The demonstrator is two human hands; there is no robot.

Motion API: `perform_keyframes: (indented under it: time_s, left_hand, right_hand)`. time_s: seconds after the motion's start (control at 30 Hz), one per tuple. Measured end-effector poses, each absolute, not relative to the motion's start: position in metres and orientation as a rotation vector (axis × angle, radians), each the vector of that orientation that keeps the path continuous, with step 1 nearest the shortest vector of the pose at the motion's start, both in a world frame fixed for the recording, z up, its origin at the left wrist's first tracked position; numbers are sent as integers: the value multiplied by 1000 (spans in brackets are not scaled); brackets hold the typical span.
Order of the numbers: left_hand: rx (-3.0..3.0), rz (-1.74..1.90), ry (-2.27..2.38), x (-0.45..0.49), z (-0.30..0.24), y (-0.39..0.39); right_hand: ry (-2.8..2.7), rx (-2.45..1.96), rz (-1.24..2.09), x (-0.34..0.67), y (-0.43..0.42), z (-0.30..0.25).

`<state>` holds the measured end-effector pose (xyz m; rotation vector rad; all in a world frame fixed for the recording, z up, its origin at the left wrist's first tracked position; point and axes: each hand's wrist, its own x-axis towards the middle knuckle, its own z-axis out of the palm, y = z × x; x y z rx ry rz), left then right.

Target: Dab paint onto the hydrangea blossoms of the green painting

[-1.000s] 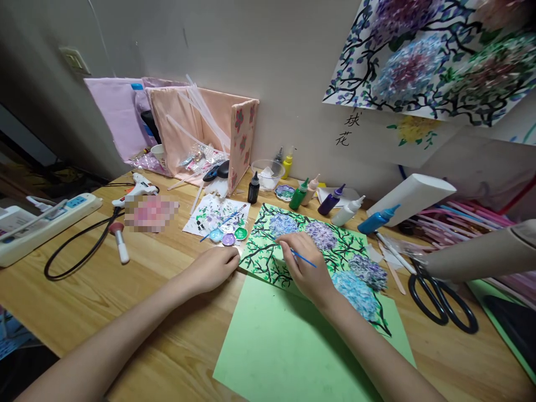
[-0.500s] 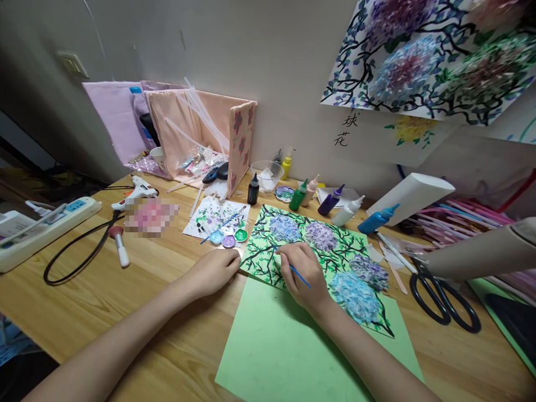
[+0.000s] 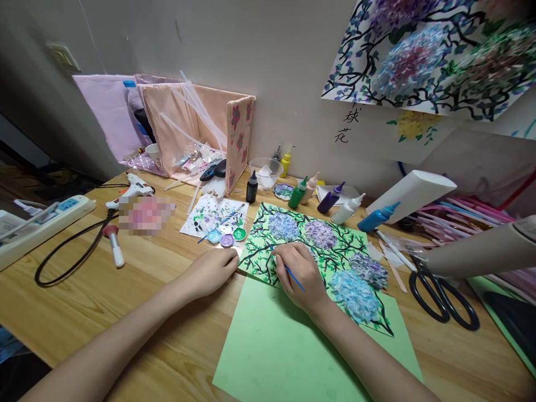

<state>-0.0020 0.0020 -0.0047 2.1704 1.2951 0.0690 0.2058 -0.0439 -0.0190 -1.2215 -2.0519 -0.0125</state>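
Observation:
A green painting (image 3: 330,245) of black branches, leaves and blue-purple flower clusters lies on the wooden desk (image 3: 125,301). My right hand (image 3: 299,273) rests on its left part, fingers closed round a thin blue paintbrush (image 3: 293,274) whose tip touches the paper. My left hand (image 3: 213,268) lies on the desk with its curled fingers pressing the painting's left corner. Small paint lids (image 3: 228,237) with blue, purple and green paint sit just beyond my left hand.
A plain green sheet (image 3: 285,346) lies under the painting. Paint bottles (image 3: 330,198) line the back. Black scissors (image 3: 444,298) lie at the right, a glue gun (image 3: 129,187) and power strip (image 3: 42,220) at the left, a pink fabric box (image 3: 201,134) by the wall.
My right hand with the brush has slid a little left and down over the painting. My left hand has stayed on the corner. The camera view has shifted slightly.

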Motion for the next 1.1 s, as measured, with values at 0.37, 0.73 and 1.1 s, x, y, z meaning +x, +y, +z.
perform_keyframes:
  time_s: [0.37, 0.73, 1.1]
  left_hand:
    - [2151, 70, 1273, -2, -5, 2]
    - [2171, 44, 1296, -1, 0, 1]
    - [2170, 48, 1299, -1, 0, 1]
  right_hand:
    - [-2059, -1200, -30, 207, -43, -19]
    - [-2025, -1168, -11, 207, -42, -19]
    - [-2011, -1169, -17, 207, -43, -19]
